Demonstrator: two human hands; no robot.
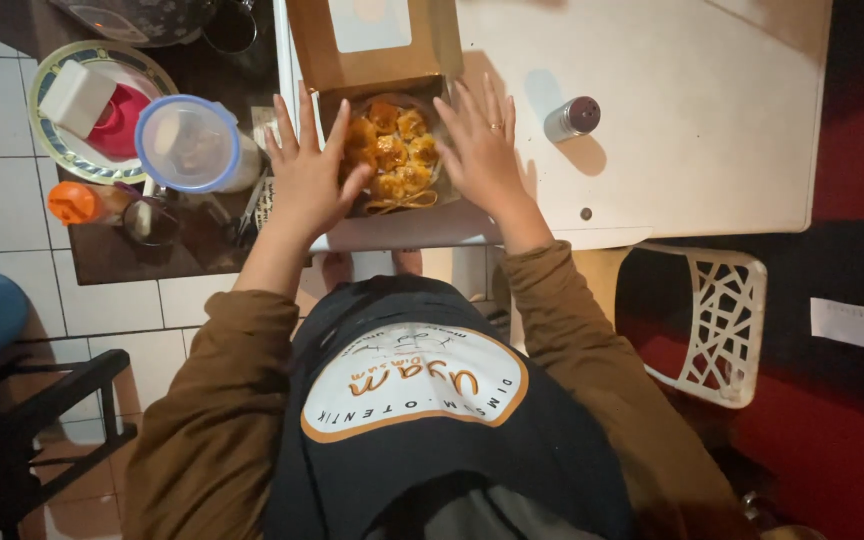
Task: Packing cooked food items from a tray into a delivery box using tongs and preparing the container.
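— What are the two hands doing?

— They are bracketing one brown cardboard box (392, 150) sitting at the near edge of the white table (692, 120). The left hand (309, 172) is pressing flat against the box's left side, fingers spread and open, gripping nothing. The right hand (479, 150) is lying against the right side, fingers also extended, one ring showing.

— What is lying in the box?

— Roughly eight golden dumplings (392, 150), packed touching each other; I cannot count them exactly. The box lid (364, 40) is standing open behind them.

— And around it?

— One metal shaker (572, 118) is standing to the right, apart from the box. To the left, one blue-rimmed round container (190, 145), one patterned plate (62, 140) and one orange-capped bottle (77, 203) are sitting on a dark side table (152, 255). One white plastic chair (717, 325) is standing below the table.
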